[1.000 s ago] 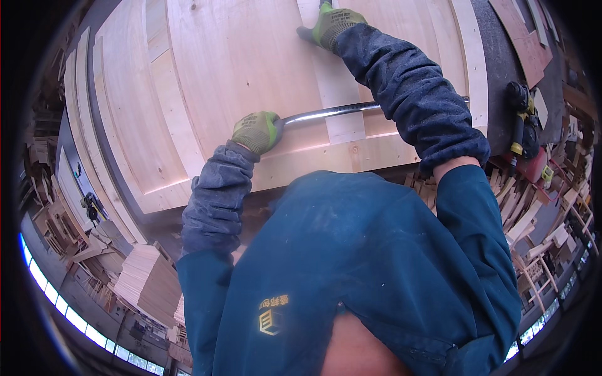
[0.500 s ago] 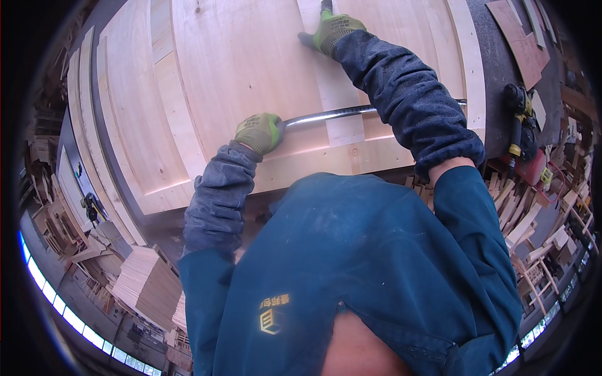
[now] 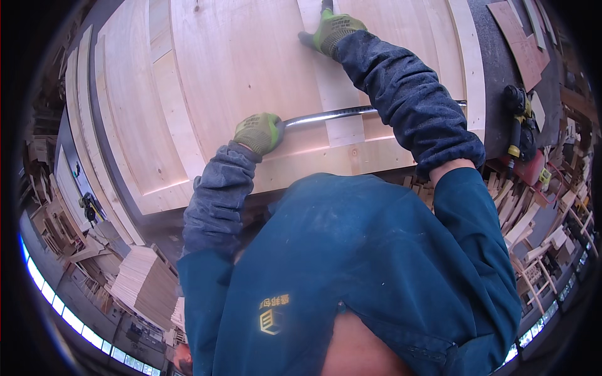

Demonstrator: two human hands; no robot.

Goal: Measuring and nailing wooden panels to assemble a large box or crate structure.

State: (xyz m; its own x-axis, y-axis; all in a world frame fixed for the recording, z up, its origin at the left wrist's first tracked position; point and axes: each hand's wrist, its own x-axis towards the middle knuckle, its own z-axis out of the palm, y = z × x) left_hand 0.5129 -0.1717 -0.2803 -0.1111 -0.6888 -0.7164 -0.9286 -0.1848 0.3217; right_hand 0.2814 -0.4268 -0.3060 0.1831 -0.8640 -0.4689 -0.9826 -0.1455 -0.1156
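Big pale wooden panel (image 3: 251,69) fills the far bench, its far edge cut off. A metal bar (image 3: 332,115) lies across its near part, the right stretch hidden behind the sleeve. Left hand (image 3: 258,133), gloved, is curled round the bar's left end; right hand (image 3: 332,28) presses flat far out, fingertips cropped.

Very little has been changed. The right hand (image 3: 333,28) in its green glove has been slid a bit further up the pale wooden strip (image 3: 332,81), so it is now seen closer to the top edge of the picture. Its fingers are now cut off there. The view has been tipped a tiny bit, so the big wooden panel (image 3: 238,69) is seen slightly more to the left than one second ago.
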